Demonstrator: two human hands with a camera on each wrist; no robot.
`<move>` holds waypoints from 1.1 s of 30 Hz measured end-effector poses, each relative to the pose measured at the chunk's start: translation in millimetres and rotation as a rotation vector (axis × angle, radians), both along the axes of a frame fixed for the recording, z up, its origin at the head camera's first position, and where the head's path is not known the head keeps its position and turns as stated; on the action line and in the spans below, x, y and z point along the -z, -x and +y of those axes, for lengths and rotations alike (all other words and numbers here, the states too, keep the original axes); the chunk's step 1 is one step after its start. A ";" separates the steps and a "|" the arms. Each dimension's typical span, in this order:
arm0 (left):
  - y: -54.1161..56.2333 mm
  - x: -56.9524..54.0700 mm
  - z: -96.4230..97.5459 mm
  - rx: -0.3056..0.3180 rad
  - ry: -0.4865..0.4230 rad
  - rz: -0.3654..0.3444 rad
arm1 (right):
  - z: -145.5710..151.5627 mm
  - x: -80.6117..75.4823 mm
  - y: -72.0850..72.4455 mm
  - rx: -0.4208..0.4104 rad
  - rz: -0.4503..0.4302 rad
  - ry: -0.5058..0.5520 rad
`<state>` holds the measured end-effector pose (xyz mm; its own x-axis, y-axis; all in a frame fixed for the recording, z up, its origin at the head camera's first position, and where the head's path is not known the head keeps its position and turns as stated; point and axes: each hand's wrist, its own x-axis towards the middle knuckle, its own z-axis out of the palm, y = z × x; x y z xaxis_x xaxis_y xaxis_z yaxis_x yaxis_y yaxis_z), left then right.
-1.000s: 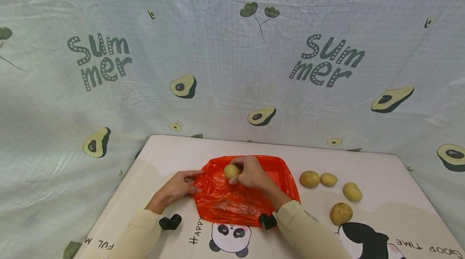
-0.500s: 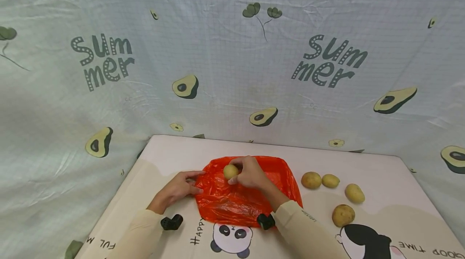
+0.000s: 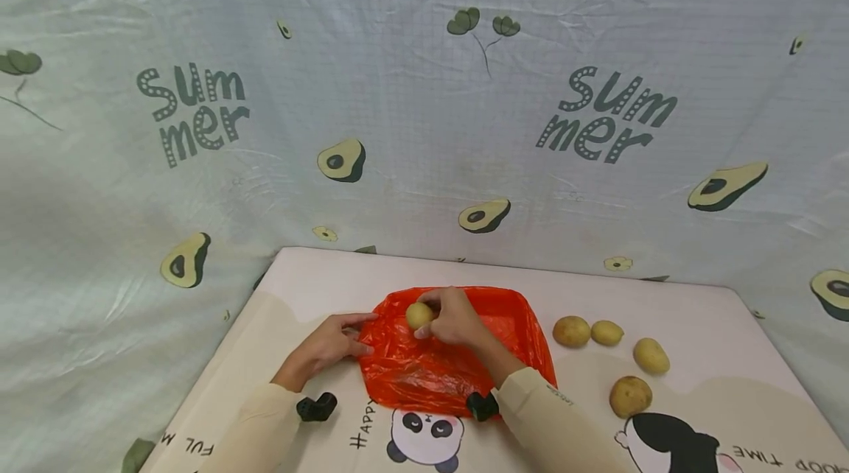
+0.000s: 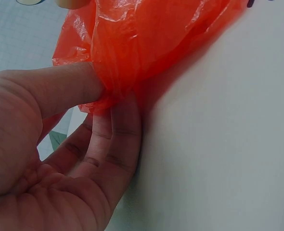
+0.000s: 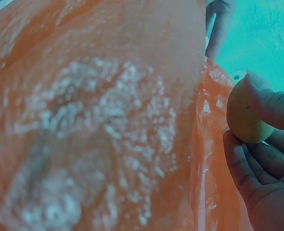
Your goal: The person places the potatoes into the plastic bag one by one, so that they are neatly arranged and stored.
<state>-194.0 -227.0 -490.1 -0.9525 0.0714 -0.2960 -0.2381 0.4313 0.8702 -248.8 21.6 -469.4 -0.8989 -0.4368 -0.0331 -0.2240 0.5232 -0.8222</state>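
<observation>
A red plastic bag [image 3: 424, 377] lies spread on the table, crinkled and shiny. At its left edge my left hand [image 3: 328, 344] pinches the plastic; in the left wrist view the thumb and fingers [image 4: 125, 139] close on a gathered fold of the bag [image 4: 147, 43]. My right hand [image 3: 458, 318] holds a small pale potato [image 3: 418, 315] over the bag's upper left part. The right wrist view shows this potato [image 5: 248, 113] between thumb and fingers, close beside the red film [image 5: 209, 159].
To the right of the bag lie several loose potatoes: a pair side by side [image 3: 572, 331], one farther right [image 3: 651, 356] and a browner one nearer me [image 3: 630, 396]. A printed curtain [image 3: 411, 104] stands behind the table [image 3: 318, 274]. Black wrist cameras [image 3: 317, 407] sit below both hands.
The head view has shifted slightly, so the scene sits a little farther right and lower. Both hands keep their holds, and the potato stays over the bag.
</observation>
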 end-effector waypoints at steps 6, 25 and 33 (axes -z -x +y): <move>-0.7 -1.1 0.6 -0.004 -0.019 -0.005 | -1.6 0.9 -0.5 0.007 -0.004 -0.003; -0.4 -0.2 -0.3 -0.007 -0.008 -0.002 | -9.4 6.1 -0.8 0.018 -0.016 -0.006; -0.5 -1.0 -0.6 0.004 -0.010 0.003 | -12.4 8.7 1.3 0.005 -0.012 0.009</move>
